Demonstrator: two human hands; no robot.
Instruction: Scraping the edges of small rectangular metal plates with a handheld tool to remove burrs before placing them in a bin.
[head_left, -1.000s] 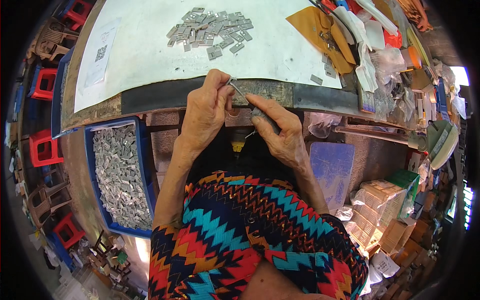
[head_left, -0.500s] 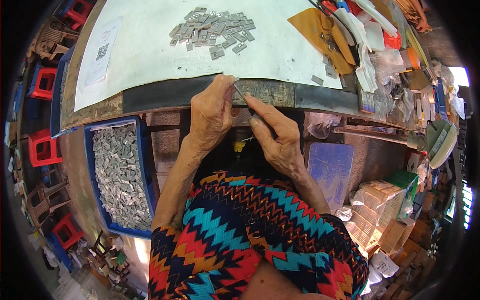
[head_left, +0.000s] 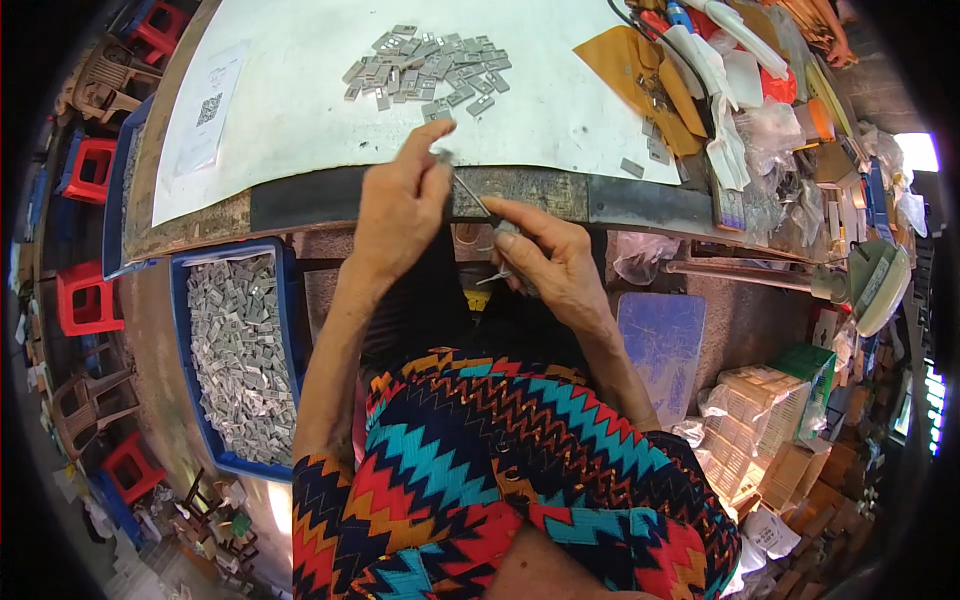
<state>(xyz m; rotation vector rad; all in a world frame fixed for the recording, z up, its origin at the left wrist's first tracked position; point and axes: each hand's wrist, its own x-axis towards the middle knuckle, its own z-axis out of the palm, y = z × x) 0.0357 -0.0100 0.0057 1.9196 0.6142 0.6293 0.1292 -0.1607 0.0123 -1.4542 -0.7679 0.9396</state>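
My left hand (head_left: 402, 210) is over the table's front edge, its index finger stretched toward the pile. At its thumb tip is a small grey metal piece (head_left: 444, 157), partly blurred. My right hand (head_left: 552, 258) is closed around a slim, file-like metal tool (head_left: 470, 194), whose tip points at the left hand. A pale thin end of something sticks out below the right fingers; the handle is mostly hidden in the palm. Beyond the left fingertip, a heap of flat grey metal pieces (head_left: 428, 70) lies on the white sheet (head_left: 300, 100).
A blue bin (head_left: 290, 335) full of grey pieces stands left of my legs. Right on the table are a brown envelope (head_left: 610, 60), a few loose pieces (head_left: 632, 168) and plastic bags (head_left: 775, 130). A lamp (head_left: 880, 285) juts out at the right, above a crate (head_left: 755, 425).
My left hand has moved slightly left, and its index finger has stretched out toward the heap. The small piece and the tool tip are now farther apart. My right hand has barely moved.
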